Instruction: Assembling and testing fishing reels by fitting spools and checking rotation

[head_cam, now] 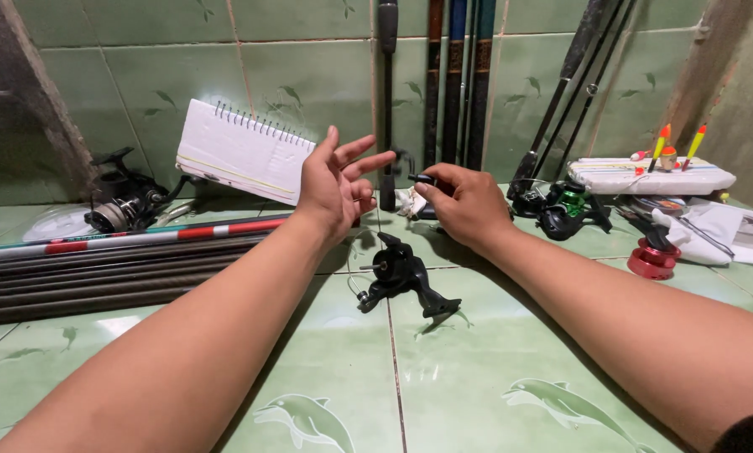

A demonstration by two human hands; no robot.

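Underfoot, a green tiled floor [494, 369] with dolphin prints meets a green tiled wall [309, 75] where fishing rods [456, 84] lean upright. Left hand [336, 186] hovers with fingers spread, gripping nothing; right hand [468, 205] pinches a small black part [421, 179] at its fingertips. Between and below them, the black reel body [401, 277] lies on the tiles, its foot pointing lower right.

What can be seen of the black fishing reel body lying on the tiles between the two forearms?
The black reel body lies on its side on the green dolphin-patterned floor tiles, between the forearms. It looks like glossy plastic or metal, with a bare shaft where a spool would sit, its foot pointing right and a thin wire bail at lower left. Neither the left hand nor the right hand touches it.
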